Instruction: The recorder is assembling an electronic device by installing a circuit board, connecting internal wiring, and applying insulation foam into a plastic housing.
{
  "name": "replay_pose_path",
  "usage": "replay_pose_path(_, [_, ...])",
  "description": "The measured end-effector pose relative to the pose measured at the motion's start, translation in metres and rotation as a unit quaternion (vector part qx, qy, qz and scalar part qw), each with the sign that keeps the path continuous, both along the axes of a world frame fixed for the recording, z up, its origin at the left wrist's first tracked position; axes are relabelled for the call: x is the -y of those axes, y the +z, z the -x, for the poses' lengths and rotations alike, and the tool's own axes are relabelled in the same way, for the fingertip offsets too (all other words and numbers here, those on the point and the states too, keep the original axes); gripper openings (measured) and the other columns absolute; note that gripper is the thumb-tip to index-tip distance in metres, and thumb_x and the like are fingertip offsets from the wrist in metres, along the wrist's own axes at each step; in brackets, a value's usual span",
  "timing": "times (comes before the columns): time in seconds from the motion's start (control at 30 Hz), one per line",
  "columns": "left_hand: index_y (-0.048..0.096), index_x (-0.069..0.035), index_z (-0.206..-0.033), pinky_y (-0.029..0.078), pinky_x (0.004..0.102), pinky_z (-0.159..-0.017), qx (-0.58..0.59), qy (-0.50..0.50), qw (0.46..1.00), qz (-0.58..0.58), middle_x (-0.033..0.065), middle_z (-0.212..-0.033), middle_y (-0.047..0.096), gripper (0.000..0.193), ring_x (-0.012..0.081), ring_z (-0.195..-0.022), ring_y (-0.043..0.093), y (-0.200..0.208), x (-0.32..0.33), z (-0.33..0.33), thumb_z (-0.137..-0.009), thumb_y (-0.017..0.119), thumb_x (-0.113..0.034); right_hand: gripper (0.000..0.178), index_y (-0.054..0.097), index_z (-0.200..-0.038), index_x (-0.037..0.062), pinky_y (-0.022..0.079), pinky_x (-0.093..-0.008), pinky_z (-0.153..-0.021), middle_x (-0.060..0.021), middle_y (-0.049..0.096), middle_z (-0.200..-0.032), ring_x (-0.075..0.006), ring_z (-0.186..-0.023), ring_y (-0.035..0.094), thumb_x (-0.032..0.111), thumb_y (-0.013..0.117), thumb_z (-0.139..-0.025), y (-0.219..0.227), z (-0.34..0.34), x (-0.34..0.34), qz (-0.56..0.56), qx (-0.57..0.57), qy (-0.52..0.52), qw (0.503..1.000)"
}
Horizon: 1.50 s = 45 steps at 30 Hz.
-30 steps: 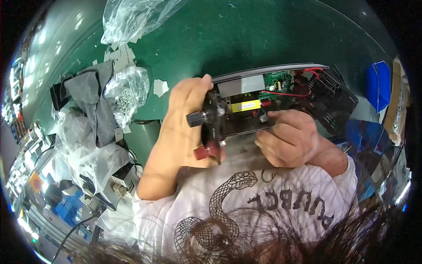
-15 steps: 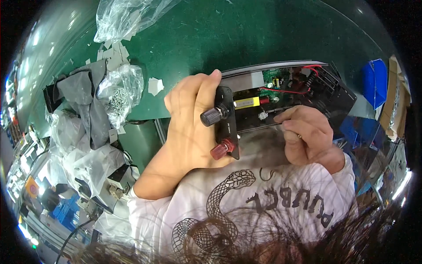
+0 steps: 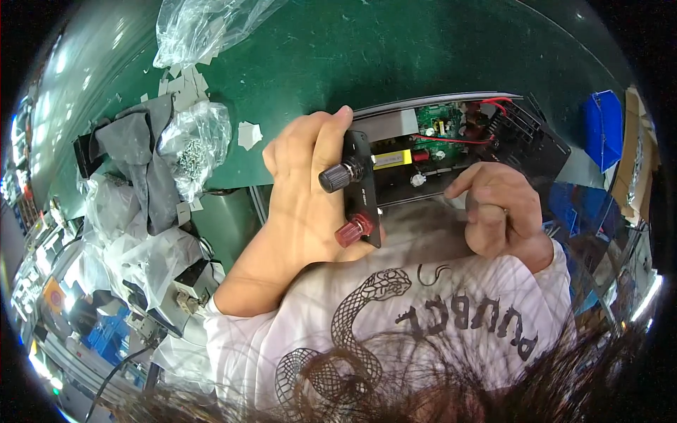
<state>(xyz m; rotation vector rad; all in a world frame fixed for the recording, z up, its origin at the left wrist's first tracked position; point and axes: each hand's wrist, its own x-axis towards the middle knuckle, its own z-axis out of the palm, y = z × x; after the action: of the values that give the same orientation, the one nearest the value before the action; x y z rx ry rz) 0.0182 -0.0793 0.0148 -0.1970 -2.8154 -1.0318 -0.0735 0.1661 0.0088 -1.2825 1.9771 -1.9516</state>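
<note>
My left hand [image 3: 302, 190] grips a narrow black end panel [image 3: 364, 185] from its left side. A black binding post [image 3: 337, 176] and a red binding post [image 3: 354, 230] stick out of this panel. Behind it lies an open black metal case [image 3: 402, 188] holding a green circuit board [image 3: 444, 125], red wires [image 3: 458, 140] and a yellow-wrapped part [image 3: 392, 159]. My right hand [image 3: 504, 211] hovers at the near edge of the case, fingers curled in and index finger pointing left. A tiny shiny spot shows between its fingers; what it is I cannot make out.
On the left of the green table [image 3: 296, 63] lie a clear bag of screws [image 3: 190, 155], a grey cloth [image 3: 137, 151] and plastic bags [image 3: 141, 261]. White paper pieces [image 3: 249, 135] lie nearby. A blue bin [image 3: 601, 130] and a cardboard box [image 3: 638, 155] stand at the right.
The panel and case have shifted slightly up and left with my left hand. My right hand has moved a little to the right, and its fingers have curled further in.
</note>
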Motion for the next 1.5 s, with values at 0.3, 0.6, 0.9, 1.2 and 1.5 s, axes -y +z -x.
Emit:
replay_pose_path(0.3, [0.035, 0.005, -0.146, 0.034, 0.0504, -0.1, 0.037, -0.021, 0.996, 0.079, 0.0243, -0.129, 0.047, 0.107, 0.0406, -0.118, 0.049, 0.02, -0.006, 0.009, -0.053, 0.075, -0.031, 0.017, 0.061, -0.099, -0.008, 0.058, -0.0396, -0.053, -0.0061, 0.053, -0.062, -0.0169, -0.052, 0.051, 0.007, 0.053, -0.099, -0.02, -0.009, 0.007, 0.204, 0.089, -0.068, 0.973])
replay_pose_path(0.6, [0.035, 0.005, -0.147, 0.032, 0.0508, -0.102, 0.048, -0.014, 0.994, 0.095, 0.0238, -0.129, 0.047, 0.11, 0.0411, -0.117, 0.048, 0.022, -0.01, 0.009, -0.053, 0.076, -0.036, 0.019, 0.061, -0.101, -0.007, 0.058, -0.0394, -0.052, -0.0062, 0.053, -0.063, -0.0176, -0.052, 0.051, 0.011, 0.055, -0.101, -0.023, -0.009, 0.005, 0.201, 0.088, -0.061, 0.974])
replay_pose_path(0.9, [0.035, 0.005, -0.146, 0.031, 0.0513, -0.102, 0.027, -0.013, 0.994, 0.104, 0.0235, -0.128, 0.047, 0.108, 0.0392, -0.113, 0.049, 0.018, -0.013, 0.012, -0.051, 0.074, -0.03, 0.029, 0.061, -0.121, 0.0035, 0.053, -0.0352, -0.053, -0.0012, 0.053, -0.067, -0.0157, -0.057, 0.05, 0.027, 0.052, -0.106, -0.019, -0.007, 0.003, 0.147, 0.077, -0.046, 0.985])
replay_pose_path(1.2, [0.034, 0.004, -0.146, 0.031, 0.0511, -0.103, 0.028, -0.009, 0.994, 0.102, 0.0239, -0.128, 0.046, 0.108, 0.0398, -0.114, 0.049, 0.018, -0.014, 0.011, -0.051, 0.073, -0.03, 0.029, 0.061, -0.119, 0.0028, 0.055, -0.0342, -0.053, -0.0009, 0.053, -0.066, -0.0138, -0.056, 0.049, 0.028, 0.052, -0.106, -0.02, -0.007, 0.002, 0.143, 0.072, -0.045, 0.986])
replay_pose_path(1.5, [0.034, 0.005, -0.147, 0.031, 0.0519, -0.104, 0.037, -0.009, 0.994, 0.103, 0.0238, -0.128, 0.046, 0.108, 0.0402, -0.116, 0.047, 0.018, -0.015, 0.013, -0.052, 0.074, -0.03, 0.025, 0.06, -0.114, 0.0023, 0.055, -0.0343, -0.053, -0.0017, 0.05, -0.065, -0.0135, -0.056, 0.047, 0.024, 0.05, -0.107, -0.019, -0.006, 0.004, 0.128, 0.064, -0.058, 0.988])
